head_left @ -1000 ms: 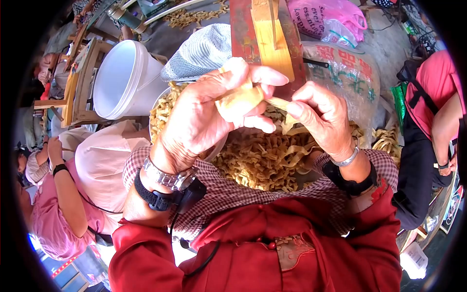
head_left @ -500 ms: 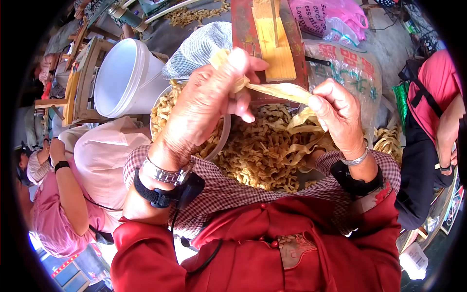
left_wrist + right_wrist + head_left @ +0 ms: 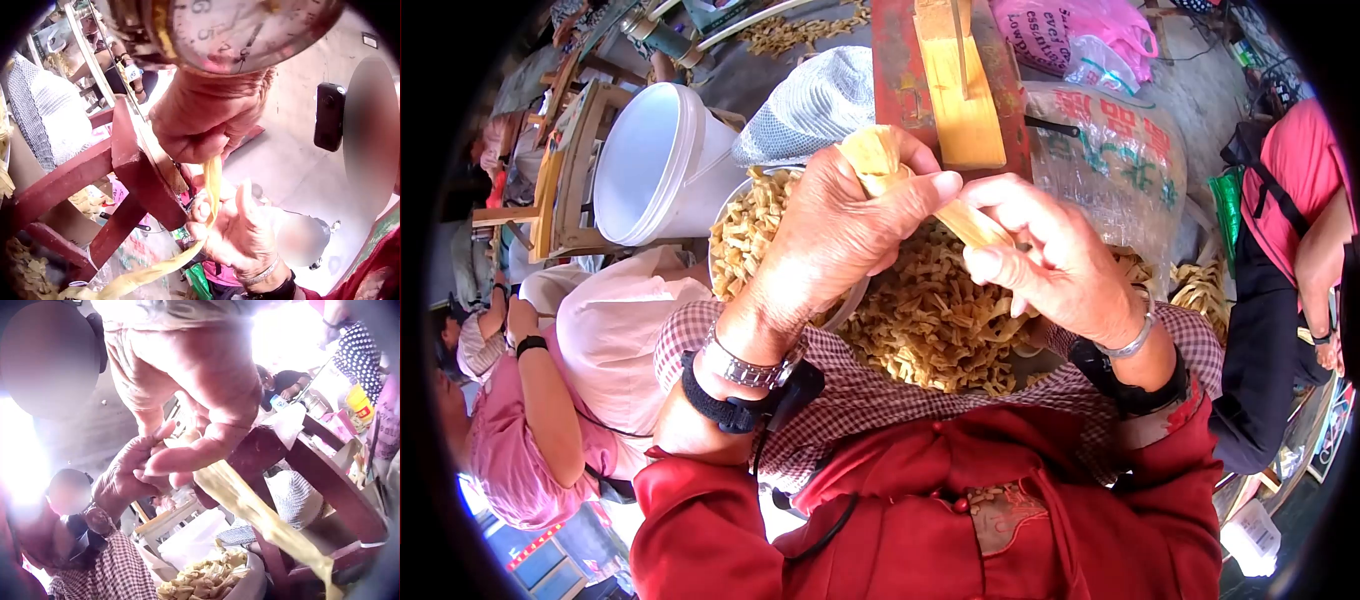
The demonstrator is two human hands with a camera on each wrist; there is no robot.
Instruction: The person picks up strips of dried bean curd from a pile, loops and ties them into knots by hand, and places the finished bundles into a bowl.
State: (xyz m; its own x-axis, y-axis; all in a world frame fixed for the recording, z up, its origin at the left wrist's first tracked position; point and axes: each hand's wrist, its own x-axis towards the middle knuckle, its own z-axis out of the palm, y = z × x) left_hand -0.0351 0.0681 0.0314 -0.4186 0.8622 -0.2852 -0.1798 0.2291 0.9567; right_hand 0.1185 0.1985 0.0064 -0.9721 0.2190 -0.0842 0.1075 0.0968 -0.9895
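Observation:
In the head view a long, flat, yellowish strip passes between the two hands, above a pile of similar short, twisted pieces. The left hand pinches it between thumb and fingers, and a folded end stands out above the knuckles. Beside it, the right hand has fingers curled about the strip, its thumb lifted away in the left wrist view. From there the strip's long tail hangs down in the right wrist view. The left hand appears there partly hidden behind the right.
Beyond the hands is a red wooden bench with a light wooden block. A white bucket and mesh sack stand left. At right lie a clear printed plastic bag and a pink bag. People sit on both sides.
The strip first lay bunched across the left palm, then was stretched between the hands. Now the hands have come closer together, the left turned back-up, the right shifted left with its thumb spread.

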